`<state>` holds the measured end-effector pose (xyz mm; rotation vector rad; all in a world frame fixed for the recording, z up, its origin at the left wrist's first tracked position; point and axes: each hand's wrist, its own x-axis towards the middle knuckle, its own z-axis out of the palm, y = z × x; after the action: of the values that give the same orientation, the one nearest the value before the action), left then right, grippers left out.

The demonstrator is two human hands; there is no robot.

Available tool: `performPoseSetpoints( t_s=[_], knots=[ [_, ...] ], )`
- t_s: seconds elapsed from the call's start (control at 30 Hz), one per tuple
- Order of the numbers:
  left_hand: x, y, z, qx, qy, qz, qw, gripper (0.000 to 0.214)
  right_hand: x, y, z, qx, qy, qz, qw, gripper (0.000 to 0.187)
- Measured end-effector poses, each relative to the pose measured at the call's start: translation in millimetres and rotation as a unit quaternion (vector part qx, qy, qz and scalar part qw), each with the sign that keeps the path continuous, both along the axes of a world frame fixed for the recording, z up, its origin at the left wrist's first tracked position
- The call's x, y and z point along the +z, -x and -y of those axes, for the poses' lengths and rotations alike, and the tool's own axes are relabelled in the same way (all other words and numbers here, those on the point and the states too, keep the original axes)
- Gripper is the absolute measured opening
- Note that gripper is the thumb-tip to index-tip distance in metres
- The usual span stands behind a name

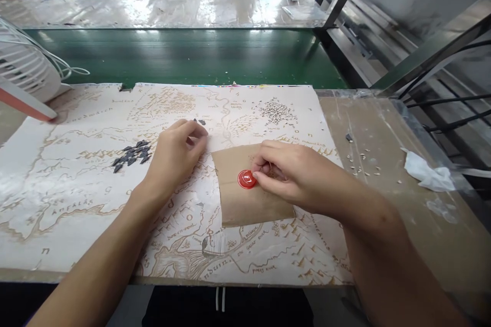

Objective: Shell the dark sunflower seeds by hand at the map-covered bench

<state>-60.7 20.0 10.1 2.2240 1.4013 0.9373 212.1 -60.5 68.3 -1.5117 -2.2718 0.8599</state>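
Note:
Fingertips and thumb of my right hand (286, 167) are pinched together at the right edge of a small round red dish or lid (246, 179). Whatever they hold, if anything, is too small to make out. The red piece, shiny inside, lies on a square of brown paper (238, 209). To its left, my left hand (178, 150) rests on the map-printed sheet (95, 230) with fingers curled and the thumb close to the forefinger; what is between them is hidden. Just beyond its fingertips lie a few small dark pieces (200, 121). A group of dark grey pointed pieces (132, 155) spreads left of that hand.
Many tiny pale pieces (276, 112) are heaped on the sheet's far right, others scattered on the brown tabletop (383, 214). A crumpled white tissue (427, 171) lies there too. A white fan (26, 64) stands left; a green conveyor belt (184, 56) runs behind.

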Motion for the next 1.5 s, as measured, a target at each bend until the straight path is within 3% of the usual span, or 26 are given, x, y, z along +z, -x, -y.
performPoseSetpoints(
  t_s=[0.17,0.37,0.53,0.8,1.0,1.13,1.3,1.5],
  knots=[
    [5.3,-3.9,4.6,0.018,-0.021,0.023,0.999,0.014,-2.6,0.0,-0.6,0.007,0.002,0.005,1.000,0.014],
    [12.6,2.8,1.9,0.018,0.042,-0.083,0.996,0.019,-4.9,-0.7,-0.6,0.015,-0.013,-0.027,0.999,0.018],
    [18.3,0.4,2.6,0.008,0.050,-0.130,0.990,0.018,-4.0,-1.5,-1.9,0.019,-0.011,-0.028,0.999,0.015],
    [19.8,-22.3,7.5,-0.025,0.056,-0.022,0.998,0.020,-9.0,-10.9,-10.9,-0.017,-0.025,-0.059,0.998,0.009],
    [20.6,-42.7,11.3,-0.073,0.127,0.042,0.988,0.025,-20.4,-8.8,-17.7,-0.043,-0.024,-0.015,0.999,0.011],
    [17.9,-46.6,15.3,-0.083,0.121,0.076,0.986,0.015,-23.5,-7.3,-18.6,-0.026,-0.016,0.022,0.999,0.011],
    [9.2,-43.6,20.4,-0.104,0.128,0.122,0.979,0.017,-22.7,-8.4,-20.4,-0.060,-0.024,-0.088,0.994,0.007],
    [-1.0,-41.4,26.6,-0.149,0.191,0.233,0.942,0.024,-29.0,-1.1,-24.2,-0.139,0.024,-0.300,0.943,0.012]
  ],
)
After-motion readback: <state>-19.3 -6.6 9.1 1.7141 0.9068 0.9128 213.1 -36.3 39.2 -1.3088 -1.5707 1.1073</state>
